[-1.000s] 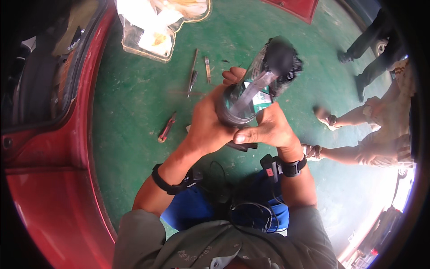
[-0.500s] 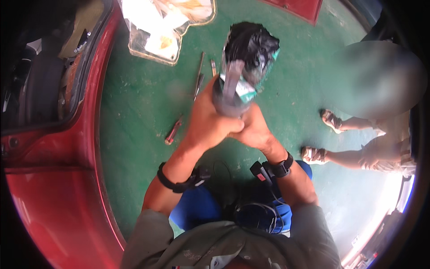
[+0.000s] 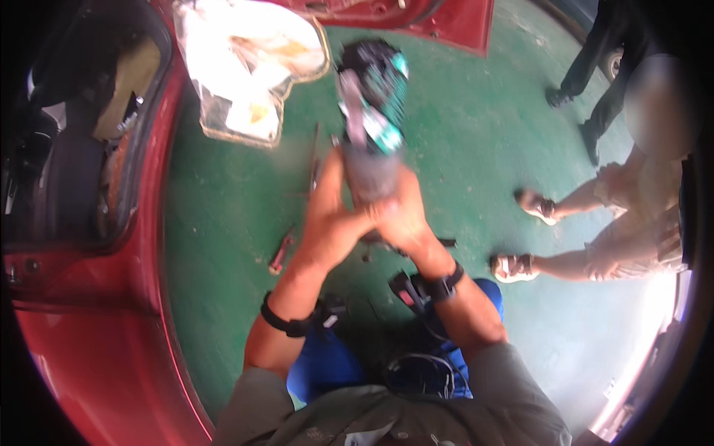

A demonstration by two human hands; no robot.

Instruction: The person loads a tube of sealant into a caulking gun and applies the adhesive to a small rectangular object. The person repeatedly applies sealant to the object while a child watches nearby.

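Out in front of me, both hands grip the near end of a thick, dark cylindrical object (image 3: 374, 172). Its far part is wrapped in crumpled black plastic, with a green, ribbed or mesh-like surface and white patches; a greyish strap-like strip runs along it. Blur hides what kind of thing it is. My left hand (image 3: 331, 236) wraps the near end from the left. From the right, my right hand (image 3: 402, 217) closes around it, and the two hands meet beneath the object. A red-handled tool (image 3: 281, 253) lies on the floor beside my left forearm.
A red car body (image 3: 89, 342) curves along the left. Clear plastic sheeting with a tan edge (image 3: 242, 134) lies at the far left, near a red door panel (image 3: 446, 26). A long thin tool (image 3: 316, 156) rests on the green floor. A sandalled person (image 3: 573, 267) and dark-trousered legs (image 3: 595, 82) are at right.
The view has shifted, so the floor things sit lower. Both hands, still gripping the object, have moved slightly; more of its green side shows. Dark-trousered legs have come into view at far right.
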